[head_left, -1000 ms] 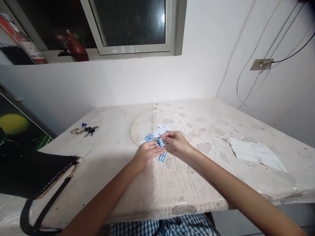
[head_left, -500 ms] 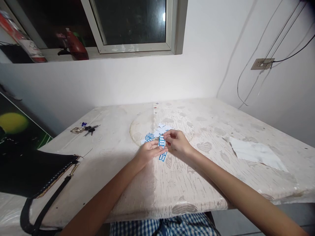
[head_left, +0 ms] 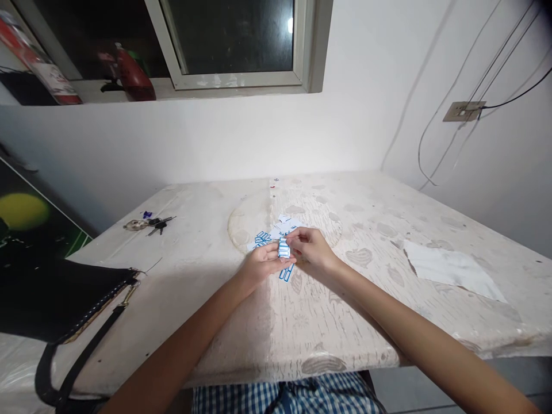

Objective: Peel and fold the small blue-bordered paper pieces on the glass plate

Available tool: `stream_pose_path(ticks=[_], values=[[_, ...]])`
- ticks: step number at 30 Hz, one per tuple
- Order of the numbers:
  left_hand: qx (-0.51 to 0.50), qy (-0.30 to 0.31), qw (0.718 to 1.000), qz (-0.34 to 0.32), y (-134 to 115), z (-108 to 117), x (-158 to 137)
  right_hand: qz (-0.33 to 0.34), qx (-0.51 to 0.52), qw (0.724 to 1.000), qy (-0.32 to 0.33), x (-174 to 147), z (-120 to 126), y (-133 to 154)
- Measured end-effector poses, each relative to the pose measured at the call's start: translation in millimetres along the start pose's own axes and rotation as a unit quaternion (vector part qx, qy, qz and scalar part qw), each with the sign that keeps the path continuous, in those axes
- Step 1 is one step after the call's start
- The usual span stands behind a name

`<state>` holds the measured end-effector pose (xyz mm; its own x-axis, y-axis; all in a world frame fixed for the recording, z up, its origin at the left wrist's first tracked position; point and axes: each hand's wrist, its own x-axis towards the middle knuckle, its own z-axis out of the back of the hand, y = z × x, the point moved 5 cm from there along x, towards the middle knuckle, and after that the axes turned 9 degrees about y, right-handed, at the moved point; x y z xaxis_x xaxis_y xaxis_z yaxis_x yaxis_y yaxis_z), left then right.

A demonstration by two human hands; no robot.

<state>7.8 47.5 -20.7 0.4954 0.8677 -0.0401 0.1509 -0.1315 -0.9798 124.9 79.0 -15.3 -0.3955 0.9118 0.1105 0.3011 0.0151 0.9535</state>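
Over the middle of the table, a small white sticker sheet with blue-outlined labels [head_left: 283, 248] is held between both hands. My left hand [head_left: 261, 263] is closed on its lower and left side, the thumb along the bottom edge. At its upper right, my right hand [head_left: 311, 247] pinches the edge with thumb and index finger. Below the hands lies another blue-outlined strip [head_left: 285, 273] on the tablecloth. Just beyond the left fingers rest several more blue-outlined strips [head_left: 262, 238], and white paper pieces [head_left: 288, 223] lie behind the held sheet.
A patterned cloth covers the table [head_left: 310, 322]. On the left are keys [head_left: 158, 224] and a black bag [head_left: 64, 299] with its strap. To the right lies a white cloth or paper piece [head_left: 451, 269]. A wall socket [head_left: 463, 111] has cables hanging from it.
The held sheet looks tilted or bent slightly, its labels appearing shorter. Both hands keep nearly the same place and grip. The camera view has shifted a little.
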Motion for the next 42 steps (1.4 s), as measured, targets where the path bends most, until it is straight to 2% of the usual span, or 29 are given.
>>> stream_pose_path(ticks=[10, 14, 18, 21, 24, 27, 32, 36, 42], values=[[0.008, 0.004, 1.0, 0.004, 3.1, 1.2, 1.3, 0.022, -0.042, 0.999, 0.005, 1.5, 2.8, -5.9], [0.001, 0.007, 1.0, 0.001, 4.6, 1.9, 1.3, 0.038, -0.108, 0.993, -0.013, 3.5, 8.4, -7.4], [0.002, 0.009, 1.0, 0.001, 3.1, -0.3, 0.3, 0.048, -0.136, 0.99, -0.001, 5.7, 9.1, -8.1], [-0.01, 0.007, 1.0, 0.009, 1.2, -2.6, -0.3, 0.072, -0.122, 0.99, 0.008, 4.7, 6.2, -4.4], [-0.072, 0.001, 0.997, 0.008, -0.3, -2.9, 0.1, 0.079, -0.066, 0.994, 0.017, 1.4, 1.3, 1.5], [-0.13, -0.018, 0.991, 0.009, 0.3, 0.1, 1.0, 0.071, -0.008, 0.997, 0.024, -2.7, -4.3, 8.9], [-0.141, -0.034, 0.989, 0.02, 0.4, 3.3, 2.0, 0.044, 0.033, 0.998, 0.032, -8.1, -11.6, 13.5], [-0.178, -0.04, 0.982, 0.055, -0.1, 1.6, 2.7, 0.02, 0.019, 0.998, 0.062, -9.5, -14.9, 7.5], [-0.187, -0.059, 0.976, 0.091, 1.2, 2.4, 3.2, 0.038, -0.053, 0.993, 0.094, -8.4, -16.6, 4.5]])
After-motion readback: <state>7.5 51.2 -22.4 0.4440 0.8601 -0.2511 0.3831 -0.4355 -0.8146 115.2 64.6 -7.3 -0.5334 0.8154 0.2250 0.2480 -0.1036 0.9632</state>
